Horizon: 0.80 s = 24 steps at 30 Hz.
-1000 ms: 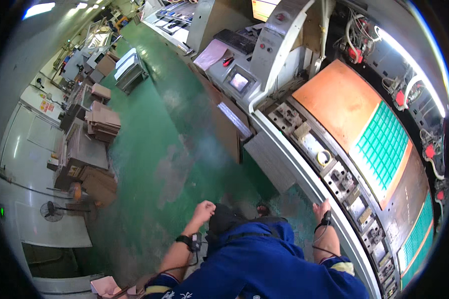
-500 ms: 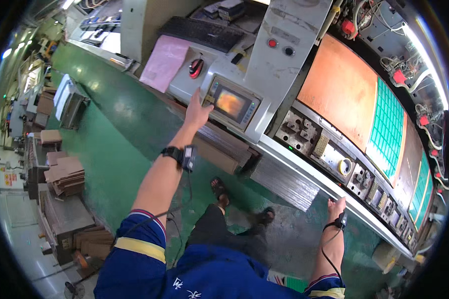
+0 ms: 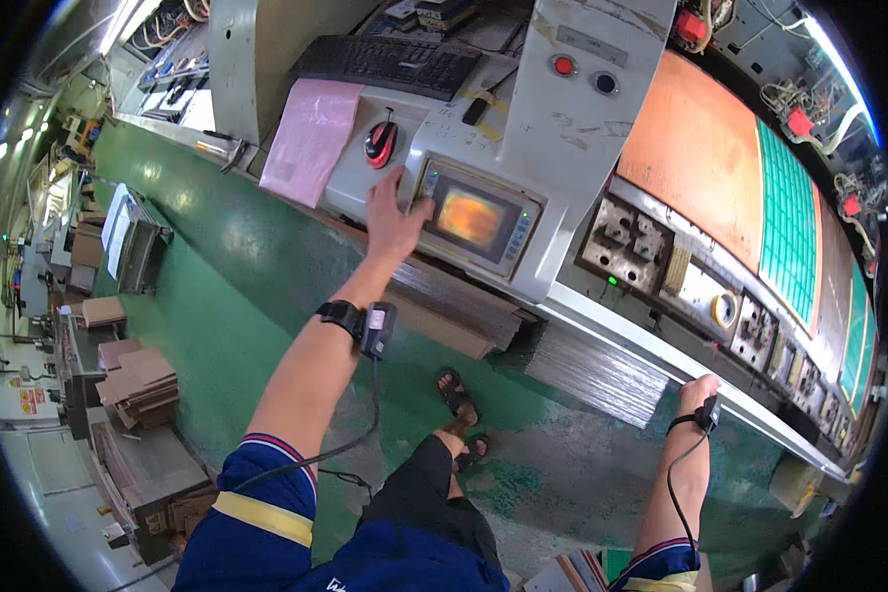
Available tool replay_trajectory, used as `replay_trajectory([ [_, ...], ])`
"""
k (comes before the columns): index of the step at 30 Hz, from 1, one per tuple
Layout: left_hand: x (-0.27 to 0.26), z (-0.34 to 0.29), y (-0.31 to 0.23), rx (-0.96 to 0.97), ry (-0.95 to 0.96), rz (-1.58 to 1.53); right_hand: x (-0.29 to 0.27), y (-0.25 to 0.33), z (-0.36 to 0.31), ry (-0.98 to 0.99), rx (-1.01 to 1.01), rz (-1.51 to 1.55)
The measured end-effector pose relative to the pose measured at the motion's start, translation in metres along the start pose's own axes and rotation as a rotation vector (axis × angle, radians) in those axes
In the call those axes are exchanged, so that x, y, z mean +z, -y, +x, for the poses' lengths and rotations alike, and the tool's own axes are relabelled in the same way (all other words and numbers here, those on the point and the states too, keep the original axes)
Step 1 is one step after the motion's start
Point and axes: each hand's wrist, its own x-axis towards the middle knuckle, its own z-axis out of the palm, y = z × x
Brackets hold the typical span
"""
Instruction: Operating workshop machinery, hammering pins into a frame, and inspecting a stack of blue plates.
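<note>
My left hand (image 3: pixel 397 225) reaches out with its fingers apart, holding nothing. Its fingertips are at the left edge of a control panel (image 3: pixel 515 255) with a glowing orange screen (image 3: pixel 470 218). Just beyond them a red and black computer mouse (image 3: pixel 380 144) rests on the grey console (image 3: pixel 340 187). To the right, my right hand (image 3: pixel 699 391) is beside the long white machine rail (image 3: pixel 622 331), fingers curled in. I see nothing in it; whether it touches the rail cannot be made out.
A pink sheet (image 3: pixel 312 138) and a black keyboard (image 3: pixel 390 65) lie on the console. Green sheets (image 3: pixel 789 232) and copper-coloured plates (image 3: pixel 696 148) lie in the machine at right. Flat stacked material (image 3: pixel 597 375) sits beneath the rail. Cardboard (image 3: pixel 138 385) is piled at left.
The view has shifted, and the console looks closer. My feet have moved closer together. My left hand stays by the panel's left edge, and my right hand stays beside the rail.
</note>
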Motion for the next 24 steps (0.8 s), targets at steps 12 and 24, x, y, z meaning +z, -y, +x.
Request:
replay_trajectory([
  [12, -0.018, -0.097, 0.1, -0.116, 0.111, 0.185, 0.147, 0.095, -0.134, -0.168, 0.322, -0.528],
  [24, -0.033, -0.111, 0.053, 0.151, -0.19, 0.327, 0.164, 0.106, -0.054, 0.028, 0.127, -0.201],
])
